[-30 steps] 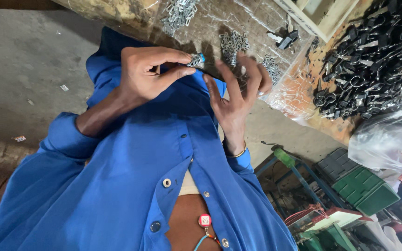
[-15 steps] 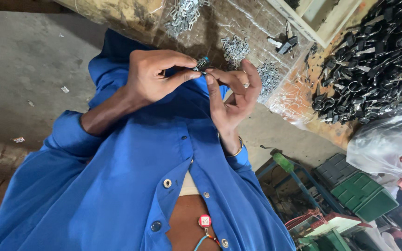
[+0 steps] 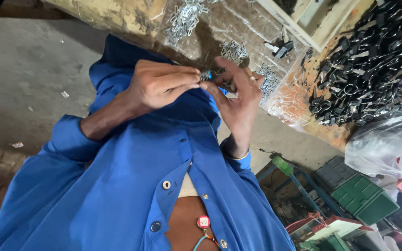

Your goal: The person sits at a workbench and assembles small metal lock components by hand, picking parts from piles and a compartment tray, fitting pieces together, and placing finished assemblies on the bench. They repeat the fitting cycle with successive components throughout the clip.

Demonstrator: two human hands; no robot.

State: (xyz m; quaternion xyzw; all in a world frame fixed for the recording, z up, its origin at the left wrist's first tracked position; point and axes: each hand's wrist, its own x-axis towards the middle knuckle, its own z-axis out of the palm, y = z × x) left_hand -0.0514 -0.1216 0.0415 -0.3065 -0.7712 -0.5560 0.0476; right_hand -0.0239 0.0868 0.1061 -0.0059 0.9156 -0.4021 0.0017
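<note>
My left hand (image 3: 161, 86) and my right hand (image 3: 238, 100) meet in front of my chest, over my blue shirt (image 3: 131, 186). Between their fingertips is a small metal piece with a blue end (image 3: 205, 75). The left thumb and forefinger pinch it from the left. The right fingers curl round it from the right and hide most of it. A thin bangle sits on my right wrist.
Beyond the hands, a clear plastic sheet (image 3: 238, 28) carries heaps of small silver metal parts (image 3: 184, 16). A large pile of black metal parts (image 3: 378, 60) lies at the upper right beside a clear plastic bag (image 3: 387, 144). Green crates (image 3: 359, 193) stand lower right. Concrete floor (image 3: 29, 69) is on the left.
My right hand, spread open a second ago, has closed in on the small piece held by my left hand. Both hands have drawn together and shifted slightly right.
</note>
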